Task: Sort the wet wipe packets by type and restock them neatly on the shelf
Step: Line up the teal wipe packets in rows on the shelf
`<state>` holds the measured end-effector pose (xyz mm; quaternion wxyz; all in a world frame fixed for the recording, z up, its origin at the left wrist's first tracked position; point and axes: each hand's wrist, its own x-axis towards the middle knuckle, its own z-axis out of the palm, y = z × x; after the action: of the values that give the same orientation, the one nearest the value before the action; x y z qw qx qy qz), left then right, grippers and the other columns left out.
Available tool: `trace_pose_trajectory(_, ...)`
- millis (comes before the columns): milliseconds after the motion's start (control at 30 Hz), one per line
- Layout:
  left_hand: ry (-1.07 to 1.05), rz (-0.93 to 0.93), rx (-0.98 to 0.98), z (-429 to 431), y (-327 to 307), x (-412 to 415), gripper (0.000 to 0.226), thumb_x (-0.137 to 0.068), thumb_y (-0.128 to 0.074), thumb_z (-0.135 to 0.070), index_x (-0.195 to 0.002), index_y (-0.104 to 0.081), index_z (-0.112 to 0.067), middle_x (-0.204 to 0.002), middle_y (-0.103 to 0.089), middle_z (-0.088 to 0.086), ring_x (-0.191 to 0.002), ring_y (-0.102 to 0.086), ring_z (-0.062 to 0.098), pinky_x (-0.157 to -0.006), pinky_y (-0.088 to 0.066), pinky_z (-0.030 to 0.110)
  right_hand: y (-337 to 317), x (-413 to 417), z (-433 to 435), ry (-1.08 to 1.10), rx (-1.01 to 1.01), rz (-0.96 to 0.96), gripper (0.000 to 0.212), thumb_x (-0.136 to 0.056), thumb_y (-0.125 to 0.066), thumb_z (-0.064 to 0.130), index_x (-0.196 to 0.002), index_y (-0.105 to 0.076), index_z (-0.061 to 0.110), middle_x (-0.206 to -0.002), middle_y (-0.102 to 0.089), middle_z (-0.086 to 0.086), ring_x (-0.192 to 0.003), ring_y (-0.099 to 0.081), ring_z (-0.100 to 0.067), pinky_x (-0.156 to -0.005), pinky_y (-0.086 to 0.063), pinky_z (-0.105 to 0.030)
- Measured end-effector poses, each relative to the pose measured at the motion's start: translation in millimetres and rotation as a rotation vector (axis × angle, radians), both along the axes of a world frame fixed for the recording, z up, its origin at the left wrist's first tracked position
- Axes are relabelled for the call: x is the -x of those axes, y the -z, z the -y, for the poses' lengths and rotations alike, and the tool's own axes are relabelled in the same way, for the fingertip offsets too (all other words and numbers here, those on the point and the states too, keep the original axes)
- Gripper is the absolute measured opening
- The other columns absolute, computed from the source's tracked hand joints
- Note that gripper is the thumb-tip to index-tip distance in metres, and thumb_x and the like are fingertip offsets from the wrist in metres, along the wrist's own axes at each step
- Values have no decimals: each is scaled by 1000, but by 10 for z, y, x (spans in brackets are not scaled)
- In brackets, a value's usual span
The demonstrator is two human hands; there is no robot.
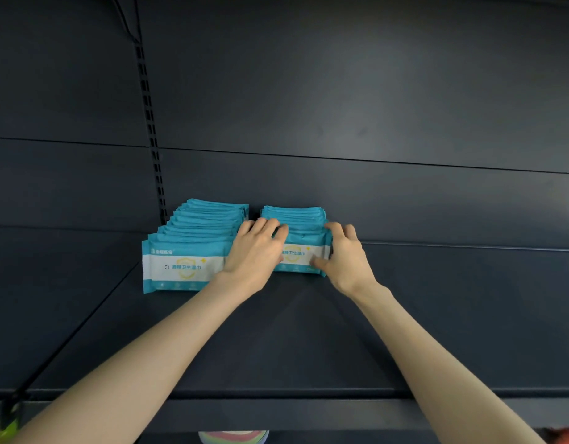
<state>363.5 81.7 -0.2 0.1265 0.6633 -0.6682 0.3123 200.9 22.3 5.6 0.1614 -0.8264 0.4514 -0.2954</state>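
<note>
Two rows of teal-and-white wet wipe packets stand upright on the dark shelf point(276, 347), against its back panel. The left row point(183, 261) is longer and reaches nearer to me. Both hands are at the right row point(296, 219). My left hand point(256, 251) lies over that row's left end, fingers curled over the packet tops. My right hand point(344, 254) grips the right end of the front packets, thumb across the front face and fingers over the top.
A slotted upright rail point(151, 136) runs down the back panel just left of the packets. The shelf's front lip point(276, 411) crosses the bottom of the view. Coloured items point(233, 436) peek out below it, and something green point(7, 426) at the lower left.
</note>
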Motion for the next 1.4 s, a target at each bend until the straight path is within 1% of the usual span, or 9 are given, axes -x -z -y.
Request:
trace_pose_trajectory(167, -72, 71, 40, 1, -14, -10, 56, -53, -91, -35, -99, -71, -8, -87, -65, 6, -80, -62, 25, -69, -48, 36, 9, -21, 28, -19, 58, -43, 64, -88, -66, 17, -145, -35, 14, -132, -34, -5, -106, -54, -27, -98, -45, -36)
trace_pose_trajectory(300, -128, 76, -49, 20, -51, 40, 45, -92, -58, -36, -128, -49, -11, -120, -51, 9, -110, -48, 25, -90, -35, 37, -36, -38, 73, 30, 121, -127, 64, -87, -68, 25, -144, -39, 20, -131, -31, -3, -96, -58, -28, -91, -47, -38)
trace_pose_trajectory(500, -153, 116, -77, 35, -68, 45, 48, -96, -51, -34, -135, -39, -9, -132, -44, 9, -122, -41, 25, -102, -28, 40, -26, -72, 89, 13, 146, -137, 62, -88, -66, 17, -144, -39, 16, -132, -33, -4, -100, -56, -27, -90, -44, -32)
trace_pose_trajectory(600, -156, 118, -156, 106, -32, 13, 70, -93, -59, -27, -147, -20, -5, -151, -30, 12, -141, -26, 25, -115, -13, 46, -12, -70, 103, 9, 177, -177, 67, -87, -68, 24, -146, -35, 18, -140, -27, -5, -116, -47, -27, -100, -42, -38)
trace_pose_trajectory(700, -147, 124, -214, 165, 0, 0, 80, -92, -61, -20, -149, -9, -3, -157, -19, 14, -145, -18, 24, -117, -7, 48, -9, -76, 138, -6, 236, -321, 73, -89, -63, 30, -150, -24, 24, -157, -13, -2, -140, -22, -26, -113, -19, -40)
trace_pose_trajectory(833, -143, 119, -215, 171, 8, 24, 78, -91, -62, -17, -149, -11, -1, -156, -20, 15, -145, -19, 25, -117, -11, 48, -5, -76, 177, -21, 226, -399, 72, -92, -59, 30, -151, -18, 26, -160, -13, 3, -146, -14, -22, -117, -3, -39)
trace_pose_trajectory(1133, -128, 61, -250, 154, -52, 41, 75, -93, -59, -16, -149, -11, -4, -157, -16, 12, -146, -12, 25, -117, -9, 48, -53, -74, 125, 1, 192, -452, 73, -93, -58, 31, -152, -15, 26, -161, -8, -1, -144, -15, -29, -117, -7, -43)
trace_pose_trajectory(1233, -103, 3, -241, 50, -172, 100, 66, -98, -48, -23, -150, -12, -5, -158, -14, 12, -146, -8, 26, -118, -7, 48, -155, -11, 23, 7, 109, -339, 73, -93, -59, 30, -152, -16, 24, -161, -3, -5, -143, -15, -34, -115, -14, -45)
trace_pose_trajectory(1400, 9, -201, -53, -420, -496, 376, 39, -98, -44, -32, -132, -46, -13, -128, -54, 5, -117, -49, 25, -96, -38, 39, -360, 316, -315, 24, 227, -57, 45, -95, -54, 27, -137, -46, 14, -144, -40, -7, -127, -40, -30, -98, -38, -39)
